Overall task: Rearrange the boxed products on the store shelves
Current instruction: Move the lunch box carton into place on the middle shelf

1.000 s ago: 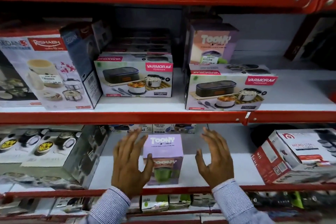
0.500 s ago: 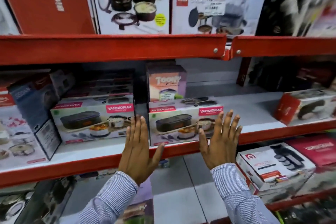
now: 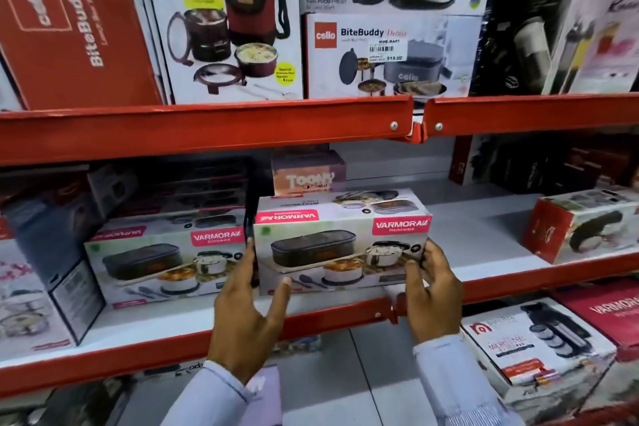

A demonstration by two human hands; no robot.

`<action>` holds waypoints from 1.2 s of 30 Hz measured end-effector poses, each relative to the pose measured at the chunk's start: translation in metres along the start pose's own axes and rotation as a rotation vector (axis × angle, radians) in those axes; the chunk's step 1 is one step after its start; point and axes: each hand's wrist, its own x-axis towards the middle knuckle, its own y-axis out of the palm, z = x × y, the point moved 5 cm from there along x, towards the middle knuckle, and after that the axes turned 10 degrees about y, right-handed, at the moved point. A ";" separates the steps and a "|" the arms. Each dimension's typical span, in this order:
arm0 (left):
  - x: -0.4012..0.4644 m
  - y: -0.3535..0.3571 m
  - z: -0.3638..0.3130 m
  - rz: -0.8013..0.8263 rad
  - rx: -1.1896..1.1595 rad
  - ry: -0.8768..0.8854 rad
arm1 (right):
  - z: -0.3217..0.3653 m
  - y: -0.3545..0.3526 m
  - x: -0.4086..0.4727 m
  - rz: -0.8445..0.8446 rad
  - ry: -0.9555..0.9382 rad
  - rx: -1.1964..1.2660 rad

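A white Varmora lunch-box carton (image 3: 340,239) stands near the front of the middle shelf (image 3: 484,228). My left hand (image 3: 249,318) grips its left end, fingers along the side and thumb on the front face. My right hand (image 3: 432,290) holds its right end. A second Varmora carton (image 3: 166,259) stands just to its left, close beside it. Behind the held carton a small pink Toony box (image 3: 309,171) shows its upper part only.
The red shelf lip (image 3: 328,316) runs below my hands. A dark box (image 3: 58,252) leans at the left, and a red-and-white box (image 3: 584,221) sits at the right. Cello BiteBuddy boxes (image 3: 390,55) fill the shelf above. The lower shelf holds a white Micro Steel box (image 3: 532,346).
My view has risen from the lower shelf to the middle one. Both hands left the purple Toony box below, rose to the right Varmora carton and closed on its ends.
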 end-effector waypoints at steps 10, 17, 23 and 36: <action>-0.005 -0.084 0.010 -0.222 0.081 -0.036 | 0.050 0.034 -0.034 0.117 -0.080 0.075; -0.029 -0.148 0.058 -0.313 0.129 -0.130 | 0.062 0.101 -0.077 0.306 -0.070 0.111; -0.050 -0.178 0.106 -0.280 0.192 -0.211 | 0.041 0.156 -0.108 0.438 0.024 0.121; -0.057 -0.183 0.140 -0.248 0.209 -0.258 | 0.031 0.177 -0.122 0.475 0.065 0.045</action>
